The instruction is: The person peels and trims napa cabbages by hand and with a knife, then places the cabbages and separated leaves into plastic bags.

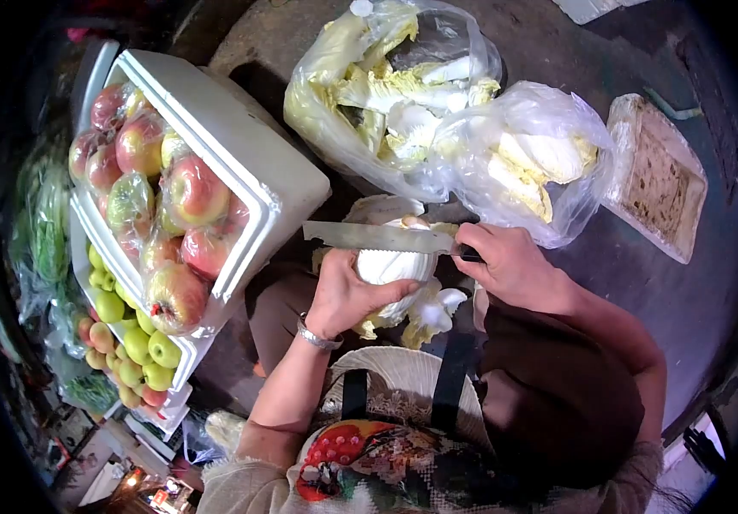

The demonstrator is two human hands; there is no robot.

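Observation:
My left hand [354, 291] is wrapped round the left side of a white-ribbed napa cabbage [396, 267], its thumb lying across the near side. In my right hand [506, 261] is the dark handle of a serrated knife [378, 236]. The blade points left and lies across the cabbage near its cut stem end [414, 222]; whether it has entered the cabbage I cannot tell. Loose cabbage leaves [431, 313] lie under and beside the cabbage, close to my lap.
Two clear plastic bags of cabbage leaves [386, 90] [549, 163] sit on the floor ahead. A dirty white foam tray [656, 176] is at the right. On the left stand a foam box [258, 141] of wrapped apples [196, 190] and a lower one of green fruit [138, 344].

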